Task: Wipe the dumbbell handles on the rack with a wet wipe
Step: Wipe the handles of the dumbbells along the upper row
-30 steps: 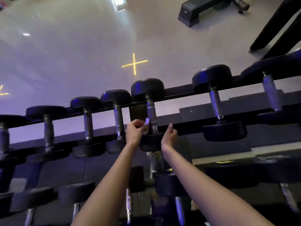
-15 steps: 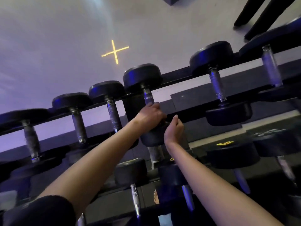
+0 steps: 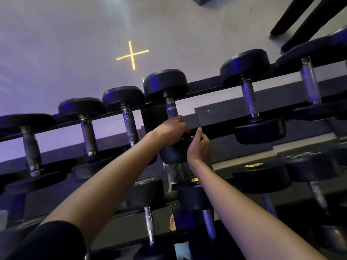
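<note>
Left hand [image 3: 171,128] has its fingers wrapped round the handle [image 3: 171,109] of the middle dumbbell [image 3: 165,83] on the top rack [image 3: 217,126], wet wipe likely underneath but hidden; right hand [image 3: 199,147] braces the near head [image 3: 174,154], probably against rolling, finger closure unclear.

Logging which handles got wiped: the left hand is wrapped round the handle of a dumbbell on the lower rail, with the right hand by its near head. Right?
Wrong rail. The head view shows the left hand wrapped round the handle of a dumbbell on the upper rail, below the yellow cross, with the right hand by its near head.
</note>
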